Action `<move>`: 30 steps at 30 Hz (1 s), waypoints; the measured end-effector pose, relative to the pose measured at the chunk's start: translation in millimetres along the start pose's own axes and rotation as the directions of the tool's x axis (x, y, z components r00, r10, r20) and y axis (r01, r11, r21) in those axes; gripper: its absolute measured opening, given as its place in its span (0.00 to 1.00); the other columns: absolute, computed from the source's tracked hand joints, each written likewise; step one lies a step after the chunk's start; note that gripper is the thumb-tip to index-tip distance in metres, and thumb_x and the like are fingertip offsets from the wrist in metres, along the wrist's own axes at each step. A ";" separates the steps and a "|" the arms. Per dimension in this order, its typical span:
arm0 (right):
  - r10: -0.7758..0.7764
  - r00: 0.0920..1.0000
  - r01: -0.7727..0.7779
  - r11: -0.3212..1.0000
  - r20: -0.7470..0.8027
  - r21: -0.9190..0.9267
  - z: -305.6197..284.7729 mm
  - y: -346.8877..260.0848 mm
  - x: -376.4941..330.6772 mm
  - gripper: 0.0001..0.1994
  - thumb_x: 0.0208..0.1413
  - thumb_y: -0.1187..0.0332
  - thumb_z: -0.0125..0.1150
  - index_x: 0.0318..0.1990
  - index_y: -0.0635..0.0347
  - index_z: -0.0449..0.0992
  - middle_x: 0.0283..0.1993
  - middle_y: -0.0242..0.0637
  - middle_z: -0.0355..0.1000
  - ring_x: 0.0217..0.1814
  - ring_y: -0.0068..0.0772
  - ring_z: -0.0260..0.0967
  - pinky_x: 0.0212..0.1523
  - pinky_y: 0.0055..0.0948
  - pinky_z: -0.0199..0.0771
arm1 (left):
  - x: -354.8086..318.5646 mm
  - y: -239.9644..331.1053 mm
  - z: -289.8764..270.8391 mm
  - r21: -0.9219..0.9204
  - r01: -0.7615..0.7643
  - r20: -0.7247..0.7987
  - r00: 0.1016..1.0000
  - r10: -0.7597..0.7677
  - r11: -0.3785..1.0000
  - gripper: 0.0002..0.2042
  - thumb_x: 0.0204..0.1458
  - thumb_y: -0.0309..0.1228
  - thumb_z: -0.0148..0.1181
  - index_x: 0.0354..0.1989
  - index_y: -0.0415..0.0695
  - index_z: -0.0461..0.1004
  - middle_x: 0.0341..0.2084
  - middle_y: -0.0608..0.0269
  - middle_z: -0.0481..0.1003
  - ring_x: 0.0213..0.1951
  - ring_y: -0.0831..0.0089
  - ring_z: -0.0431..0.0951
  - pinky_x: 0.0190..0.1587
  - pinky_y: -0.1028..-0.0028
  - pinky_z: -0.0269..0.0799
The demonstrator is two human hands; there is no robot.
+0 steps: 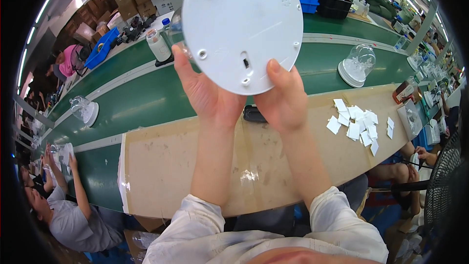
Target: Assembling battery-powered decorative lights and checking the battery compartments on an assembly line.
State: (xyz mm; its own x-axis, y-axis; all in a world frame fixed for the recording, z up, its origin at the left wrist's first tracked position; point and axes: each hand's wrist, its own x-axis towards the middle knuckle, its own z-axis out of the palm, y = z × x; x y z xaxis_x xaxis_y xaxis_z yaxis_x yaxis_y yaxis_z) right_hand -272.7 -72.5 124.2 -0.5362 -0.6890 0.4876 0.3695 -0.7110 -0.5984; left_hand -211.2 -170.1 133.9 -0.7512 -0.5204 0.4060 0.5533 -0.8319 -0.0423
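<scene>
Up in front of me I hold a round white plastic base [242,24], its flat underside turned toward me. A small slot with a dark switch, several screw holes and a cluster of tiny holes show on that face. My left hand [207,85] grips its lower left rim, thumb up and fingers mostly behind it. At the lower right my right hand [286,95] presses its thumb on the underside, its other fingers out of sight. What is on the base's far side is hidden. A small black object [255,114] lies on the brown board, partly between my wrists.
Brown board [166,166] covers my bench, with a pile of white square pieces [359,124] at right. A clear dome on a white base [357,66] stands on the green conveyor [322,61]; another [84,111] is at left. Co-workers sit on both sides; a black fan [442,186] stands right.
</scene>
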 end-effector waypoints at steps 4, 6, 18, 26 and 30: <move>-0.027 0.999 0.028 0.999 0.038 -0.018 2.5 -3.8 0.3 0.30 0.62 0.63 0.53 0.67 0.65 0.52 0.66 0.40 0.59 0.69 0.38 0.56 0.67 0.40 0.55 | 1.0 -4.0 0.2 0.005 0.060 0.069 0.996 -0.060 0.998 0.33 0.56 0.56 0.53 0.64 0.46 0.60 0.63 0.62 0.62 0.63 0.63 0.61 0.65 0.61 0.57; -0.034 0.999 0.035 0.999 0.033 -0.027 3.7 -2.7 -0.1 0.30 0.62 0.63 0.53 0.67 0.65 0.52 0.66 0.40 0.59 0.69 0.37 0.56 0.67 0.40 0.54 | 0.6 -5.8 2.6 0.183 -0.048 -0.015 0.999 0.051 0.982 0.34 0.56 0.56 0.53 0.64 0.46 0.60 0.62 0.62 0.62 0.63 0.62 0.61 0.65 0.61 0.57; -0.654 0.707 0.481 0.723 -0.269 -0.496 -59.7 -114.7 -4.7 0.20 0.63 0.60 0.45 0.56 0.63 0.68 0.60 0.43 0.66 0.63 0.37 0.60 0.62 0.37 0.55 | 11.1 -7.9 -23.4 0.671 0.043 -0.104 0.994 0.036 0.741 0.44 0.52 0.43 0.66 0.69 0.46 0.41 0.65 0.43 0.53 0.65 0.51 0.56 0.65 0.50 0.55; -0.794 0.546 0.706 0.608 -0.268 -0.363 -41.0 -150.7 -37.3 0.15 0.61 0.65 0.44 0.47 0.65 0.72 0.52 0.51 0.69 0.62 0.50 0.61 0.63 0.49 0.56 | 50.2 -70.8 -86.1 0.999 -0.002 -0.007 0.973 0.232 0.041 0.62 0.34 0.39 0.79 0.69 0.35 0.34 0.65 0.34 0.47 0.66 0.47 0.54 0.64 0.55 0.57; -0.723 0.684 0.665 0.675 -0.103 -0.320 -52.3 -158.3 -53.8 0.14 0.62 0.66 0.43 0.45 0.63 0.73 0.41 0.42 0.70 0.53 0.46 0.64 0.57 0.48 0.60 | 75.5 -74.5 -154.8 0.952 -0.121 0.182 0.962 0.202 -0.281 0.62 0.32 0.42 0.79 0.69 0.33 0.37 0.64 0.35 0.49 0.65 0.47 0.55 0.66 0.59 0.53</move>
State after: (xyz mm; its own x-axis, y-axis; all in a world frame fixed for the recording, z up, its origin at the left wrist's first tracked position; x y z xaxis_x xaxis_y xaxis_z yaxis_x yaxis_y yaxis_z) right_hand -342.1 84.5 159.4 -0.7114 0.0572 0.7004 -0.3500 -0.8932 -0.2825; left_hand -364.8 -177.3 26.4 -0.5454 -0.6340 0.5482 0.2781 0.4802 0.8319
